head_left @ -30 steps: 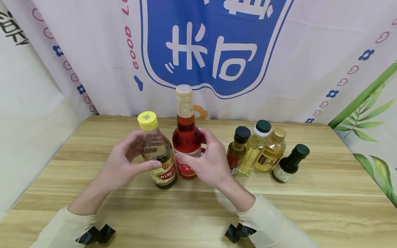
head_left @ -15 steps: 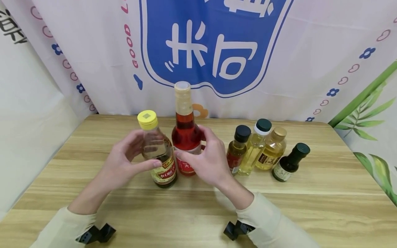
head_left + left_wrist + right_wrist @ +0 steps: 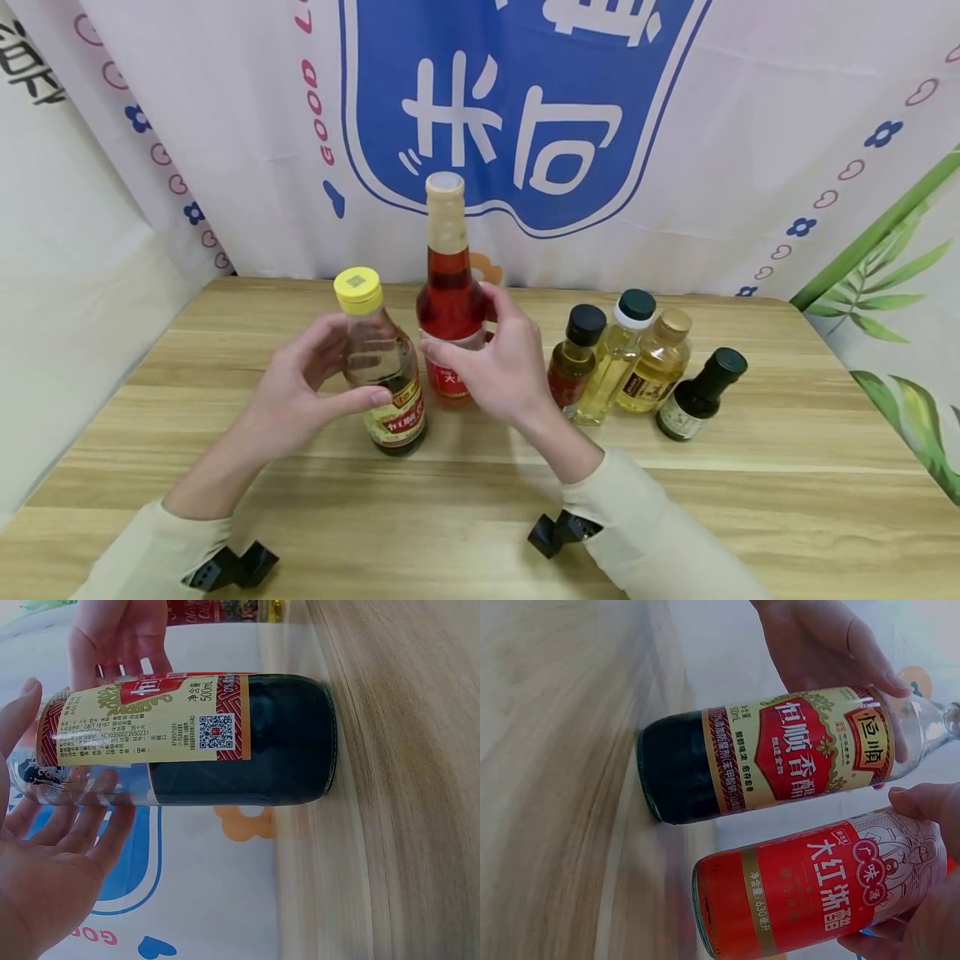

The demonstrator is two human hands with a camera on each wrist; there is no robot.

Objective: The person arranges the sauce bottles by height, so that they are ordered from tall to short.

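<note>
My left hand point(image 3: 288, 404) holds a yellow-capped vinegar bottle point(image 3: 405, 417) with its thumb across the front and its fingers round the far side. That bottle stands upright on the table, dark liquid filling its lower part. My right hand point(image 3: 510, 367) grips a taller red vinegar bottle point(image 3: 452, 312) by the body, just right of and behind the first. In the right wrist view, the base of the red bottle point(image 3: 780, 896) appears slightly off the tabletop, and a narrow gap separates the two bottles. The fingers behind the red bottle are mostly hidden.
To the right stand several smaller bottles: a black-capped one point(image 3: 573, 362), a slim green-capped oil bottle point(image 3: 606, 375), a gold-capped oil bottle point(image 3: 656, 367) and a dark green bottle point(image 3: 697, 400). A printed curtain point(image 3: 262, 208) hangs behind the wooden table point(image 3: 420, 525).
The red bottle has risen in the head view with my right hand, moving up and away from the table's front. My left hand and the yellow-capped bottle have stayed put.
</note>
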